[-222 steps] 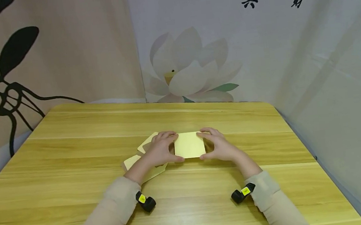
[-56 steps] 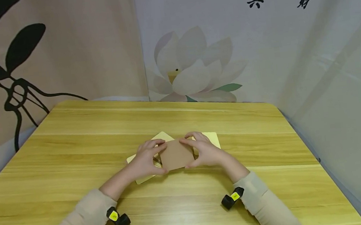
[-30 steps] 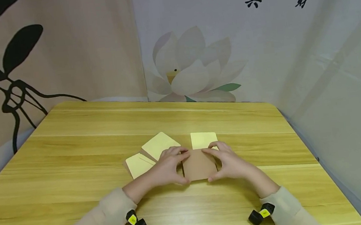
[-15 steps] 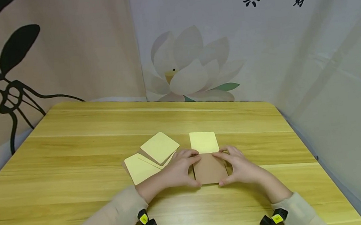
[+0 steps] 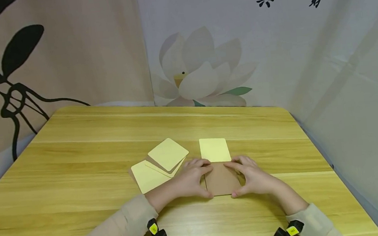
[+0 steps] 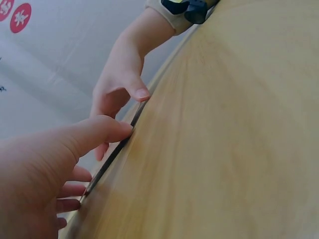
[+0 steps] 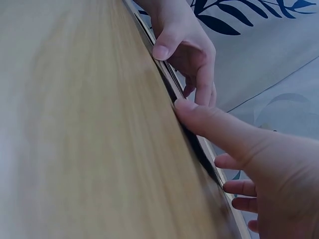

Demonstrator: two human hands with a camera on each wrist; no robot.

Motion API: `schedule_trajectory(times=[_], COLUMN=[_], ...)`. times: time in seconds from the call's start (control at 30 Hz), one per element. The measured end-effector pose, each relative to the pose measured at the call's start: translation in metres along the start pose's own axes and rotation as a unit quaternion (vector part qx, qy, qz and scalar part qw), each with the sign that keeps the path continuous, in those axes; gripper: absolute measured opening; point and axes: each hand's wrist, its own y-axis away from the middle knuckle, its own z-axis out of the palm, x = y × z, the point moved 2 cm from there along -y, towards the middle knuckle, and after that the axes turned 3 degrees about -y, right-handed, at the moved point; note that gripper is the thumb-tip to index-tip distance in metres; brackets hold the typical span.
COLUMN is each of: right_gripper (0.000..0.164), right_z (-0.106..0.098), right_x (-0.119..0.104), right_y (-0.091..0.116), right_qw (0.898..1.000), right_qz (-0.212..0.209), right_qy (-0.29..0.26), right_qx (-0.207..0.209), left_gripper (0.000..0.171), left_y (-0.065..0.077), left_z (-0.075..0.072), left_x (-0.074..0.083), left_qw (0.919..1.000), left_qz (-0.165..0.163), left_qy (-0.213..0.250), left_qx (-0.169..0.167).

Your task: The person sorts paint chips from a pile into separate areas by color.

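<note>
A square brown card (image 5: 221,179) lies flat at the table's middle, its far edge right at the near edge of a yellow card (image 5: 214,149). My left hand (image 5: 192,178) holds its left side, thumb at the near corner and fingertips at the far one. On the opposite side my right hand (image 5: 252,175) grips it the same way. In the left wrist view the brown card (image 6: 110,160) shows edge-on as a thin dark strip close over the wood. Left of my hands, yellow cards with brown undersides overlap: an upper card (image 5: 168,154) and a lower card (image 5: 149,178).
The wooden table (image 5: 88,144) stretches out on all sides of the cards. Behind it hangs a pale curtain (image 5: 271,47) with a printed lotus. A small black camera (image 5: 158,234) sits at my left wrist, and another camera (image 5: 287,233) at my right.
Both hands brought the brown card from over the left pile rightward and nearer, down below the yellow card, which they held earlier and released. Over the last half second it shifted slightly nearer.
</note>
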Motion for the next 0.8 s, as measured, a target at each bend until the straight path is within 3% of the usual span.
schedule_trajectory(times=[0.57, 0.8], right_gripper=[0.096, 0.094], right_z=[0.0018, 0.0014], right_x=[0.0013, -0.0034], right_y=[-0.0011, -0.0027], right_qw=[1.0, 1.0], right_qz=[-0.002, 0.004], right_qy=[0.007, 0.006], right_qx=[-0.017, 0.0], left_gripper=[0.085, 0.082], left_y=[0.0011, 0.0051], left_z=[-0.001, -0.0055], left_x=[-0.0023, -0.0057], left_qw=[0.9999, 0.9997], left_qz=[0.005, 0.004], left_qy=[0.008, 0.024], left_qx=[-0.008, 0.003])
